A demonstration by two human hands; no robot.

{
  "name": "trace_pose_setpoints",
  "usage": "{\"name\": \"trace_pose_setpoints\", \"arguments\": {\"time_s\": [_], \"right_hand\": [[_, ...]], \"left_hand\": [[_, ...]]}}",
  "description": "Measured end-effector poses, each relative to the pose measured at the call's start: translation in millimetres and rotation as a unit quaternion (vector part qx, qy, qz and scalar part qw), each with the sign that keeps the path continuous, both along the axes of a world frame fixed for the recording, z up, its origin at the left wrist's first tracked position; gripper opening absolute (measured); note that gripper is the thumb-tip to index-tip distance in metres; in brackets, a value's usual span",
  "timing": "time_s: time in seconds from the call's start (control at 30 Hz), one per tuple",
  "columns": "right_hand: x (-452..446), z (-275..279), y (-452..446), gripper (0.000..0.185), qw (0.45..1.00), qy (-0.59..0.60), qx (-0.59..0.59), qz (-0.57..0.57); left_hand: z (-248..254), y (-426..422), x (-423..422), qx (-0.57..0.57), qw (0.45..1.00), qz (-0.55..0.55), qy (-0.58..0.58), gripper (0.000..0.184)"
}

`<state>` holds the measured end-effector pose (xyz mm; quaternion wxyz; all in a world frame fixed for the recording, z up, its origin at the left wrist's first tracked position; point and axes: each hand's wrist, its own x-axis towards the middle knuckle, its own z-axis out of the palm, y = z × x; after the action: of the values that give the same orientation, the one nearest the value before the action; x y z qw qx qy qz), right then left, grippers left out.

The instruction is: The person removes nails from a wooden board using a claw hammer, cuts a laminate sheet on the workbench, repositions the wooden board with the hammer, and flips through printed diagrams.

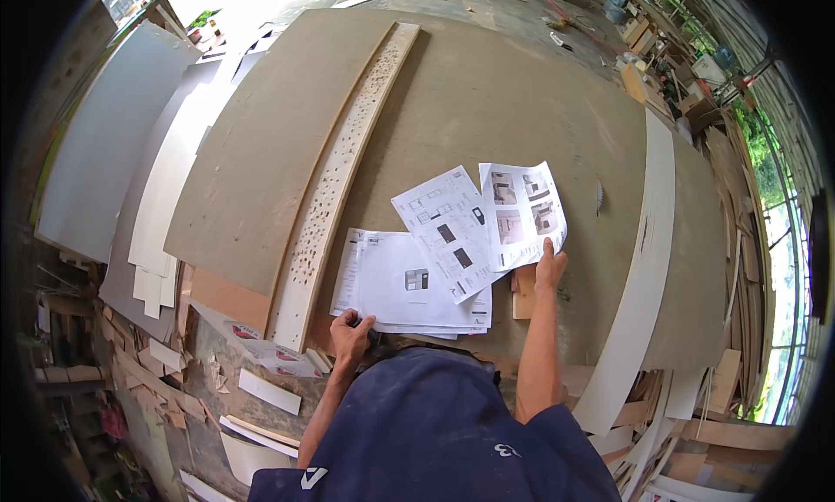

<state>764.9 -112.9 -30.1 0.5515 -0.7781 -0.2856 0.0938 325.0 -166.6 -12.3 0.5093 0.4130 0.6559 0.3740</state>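
Observation:
My right hand (549, 265) pinches the lower right edge of a printed sheet with several pictures (522, 210), its thumb on top. The sheet is slightly curled and overlaps a tilted drawing sheet (444, 232). Beneath that lies a stack of white papers (383, 280), the top one bearing a small grey picture. My left hand (350, 335) is closed beside the stack's lower left corner, at the table's near edge. Something dark shows by its fingers; I cannot make out what it is. A small wooden block (523, 295) sits partly under the papers, near my right wrist.
A long board dotted with holes or spots (344, 184) runs across the large brown panel (513, 84) on the left. To the right lies a long white strip (654, 215), with a small toothed blade (599, 197) nearby. Scrap boards (148, 380) litter the floor.

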Motion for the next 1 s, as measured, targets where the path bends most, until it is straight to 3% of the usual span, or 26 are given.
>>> {"name": "trace_pose_setpoints", "arguments": {"time_s": [0.03, 0.07, 0.13, 0.27, 0.37, 0.4, 0.47, 0.63, 0.8, 0.93, 1.0], "right_hand": [[0.9, 1.8, -0.3, 0.034, 0.997, 0.073, 0.017, -0.011], [0.3, 2.9, -1.4, 0.034, 0.997, 0.073, 0.017, -0.013], [-5.6, 8.5, -4.5, 0.026, 0.972, 0.204, 0.120, -0.019], [-18.0, 11.5, -17.5, 0.026, 0.951, 0.273, 0.141, -0.002], [-32.3, 2.2, -25.6, 0.028, 0.988, 0.113, -0.095, 0.050], [-36.0, 1.6, -27.2, 0.028, 0.988, 0.113, -0.095, 0.050], [-48.5, 11.3, -27.7, 0.030, 0.983, -0.006, -0.177, 0.048], [-74.0, 31.9, -22.0, 0.045, 0.977, -0.076, -0.192, 0.055], [-99.5, 60.6, -19.7, 0.068, 0.927, -0.097, -0.361, 0.043], [-94.3, 36.5, -11.1, 0.068, 0.936, -0.126, -0.323, 0.065], [-89.5, 21.2, -4.2, 0.068, 0.955, -0.136, -0.262, 0.020]], "left_hand": [[1.4, 0.6, -1.2, -0.033, 0.999, 0.001, -0.007, 0.018], [2.7, 1.1, -1.5, -0.065, 0.998, 0.001, -0.013, 0.018], [3.7, 2.3, -0.7, -0.070, 0.997, -0.002, -0.013, 0.018], [-8.2, 3.9, -0.8, -0.038, 0.999, -0.001, -0.004, 0.021], [-11.8, 4.8, -1.5, -0.036, 0.999, 0.009, 0.000, 0.026], [-11.3, 5.0, -2.1, -0.035, 0.999, 0.009, 0.001, 0.026], [-3.4, 6.0, -1.5, -0.083, 0.996, 0.004, -0.013, 0.030], [-10.5, 6.2, -1.0, -0.058, 0.998, -0.004, -0.012, 0.029], [-21.1, 2.8, -2.2, -0.018, 1.000, 0.007, 0.003, 0.026], [-19.7, 6.4, -2.7, -0.024, 1.000, 0.001, 0.009, 0.025], [-23.4, 6.8, -2.3, -0.023, 1.000, -0.001, 0.005, 0.025]]}}
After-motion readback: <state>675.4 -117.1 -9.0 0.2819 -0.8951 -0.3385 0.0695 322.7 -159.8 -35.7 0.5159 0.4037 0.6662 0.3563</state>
